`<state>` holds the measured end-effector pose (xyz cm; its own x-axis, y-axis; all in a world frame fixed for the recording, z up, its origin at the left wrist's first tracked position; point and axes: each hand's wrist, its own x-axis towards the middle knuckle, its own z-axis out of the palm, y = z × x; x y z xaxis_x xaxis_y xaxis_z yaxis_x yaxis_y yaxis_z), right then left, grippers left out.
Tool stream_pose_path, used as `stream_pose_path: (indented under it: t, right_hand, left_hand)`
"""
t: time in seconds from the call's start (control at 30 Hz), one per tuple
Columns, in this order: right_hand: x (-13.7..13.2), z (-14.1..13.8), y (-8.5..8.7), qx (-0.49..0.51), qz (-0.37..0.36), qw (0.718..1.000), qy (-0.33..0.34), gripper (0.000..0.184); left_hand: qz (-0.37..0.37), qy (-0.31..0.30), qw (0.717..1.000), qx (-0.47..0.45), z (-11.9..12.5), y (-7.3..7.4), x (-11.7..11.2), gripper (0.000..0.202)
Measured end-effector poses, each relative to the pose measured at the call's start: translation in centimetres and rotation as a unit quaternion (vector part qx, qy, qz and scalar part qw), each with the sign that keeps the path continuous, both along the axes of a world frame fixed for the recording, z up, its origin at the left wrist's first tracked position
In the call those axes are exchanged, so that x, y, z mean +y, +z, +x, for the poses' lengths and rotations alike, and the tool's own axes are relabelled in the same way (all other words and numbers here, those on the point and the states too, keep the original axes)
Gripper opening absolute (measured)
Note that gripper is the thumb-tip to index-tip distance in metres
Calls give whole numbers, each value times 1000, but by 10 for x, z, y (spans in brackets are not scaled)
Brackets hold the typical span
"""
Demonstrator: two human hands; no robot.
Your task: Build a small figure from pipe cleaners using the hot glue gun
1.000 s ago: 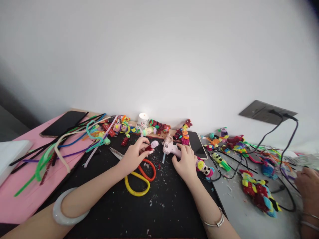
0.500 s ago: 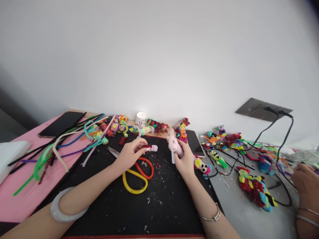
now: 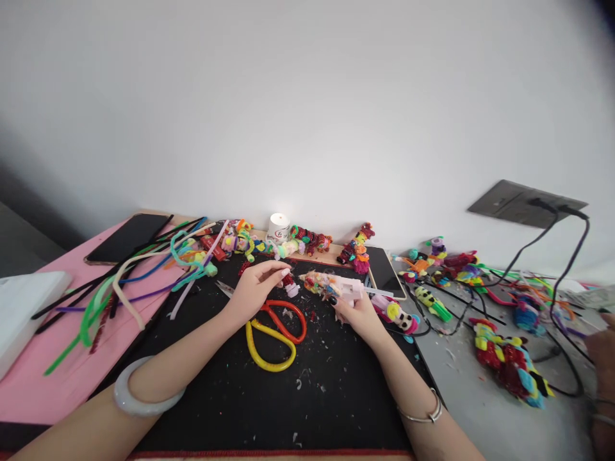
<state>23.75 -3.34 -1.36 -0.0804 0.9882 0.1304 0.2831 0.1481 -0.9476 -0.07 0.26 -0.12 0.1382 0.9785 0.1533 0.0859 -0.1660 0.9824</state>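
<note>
Two bare hands at work above a black mat [image 3: 346, 397], white wall close behind. Left hand [image 3: 254, 288]: thumb and fingers pinched together on a small red-and-lilac piece [image 3: 291, 289], its lilac end poking out toward the right and slightly down. Right hand [image 3: 358, 315]: wrapped round a pale pink glue gun [image 3: 350, 289], dark nails showing. Gun's front end points left, crusted with multicoloured residue, its tip just beside the small piece; from where I stand I can't tell whether they touch. A translucent glue stick [image 3: 379, 292] juts from the back, toward the right.

Scissors [image 3: 271, 365] lie on the mat below the left hand, one handle loop yellow, one orange-red, the blades partly hidden behind that hand. Pale scraps litter the surface around them (a messy trade, this).

Left side: pink board [image 3: 43, 390], a dark phone [image 3: 127, 238], a loose tangle of fuzzy stems [image 3: 127, 291] in green, cream, purple and black.

Along the wall: a white paper cup [image 3: 279, 224], fuzzy little figures [image 3: 312, 239] close by it, and right of those a second phone [image 3: 384, 274] with a pale rim.

Far right: more figures on a grey tabletop [image 3: 446, 390], two black cords plugged into a wall socket [image 3: 504, 202], and another person's hand [image 3: 603, 349] at the edge, blurred.
</note>
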Motion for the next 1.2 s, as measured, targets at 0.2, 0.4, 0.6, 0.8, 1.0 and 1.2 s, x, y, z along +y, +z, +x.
stream_pose_path:
  t: [0.2, 0.4, 0.6, 0.8, 1.0, 1.2]
  right_hand:
    - [-3, -1, 4, -24, -21, 999, 39, 28]
    - [-6, -5, 13, -83, 20, 996, 39, 25]
    - [-6, -6, 14, -102, 26, 993, 47, 25]
    - [-5, -4, 10, -97, 34, 994, 38, 20]
    - [-6, -5, 11, -90, 38, 995, 28, 12]
    - [-6, -5, 11, -95, 37, 994, 26, 13]
  left_hand:
    - [0, 2, 1000, 12, 0, 3, -3, 24]
    - [5, 9, 1000, 29, 1, 6, -4, 23]
    - [7, 15, 999, 34, 2, 8, -6, 21]
    - [8, 10, 999, 31, 2, 8, -5, 22]
    - [12, 9, 999, 33, 1, 6, -5, 22]
    - [16, 18, 999, 33, 1, 5, -4, 24]
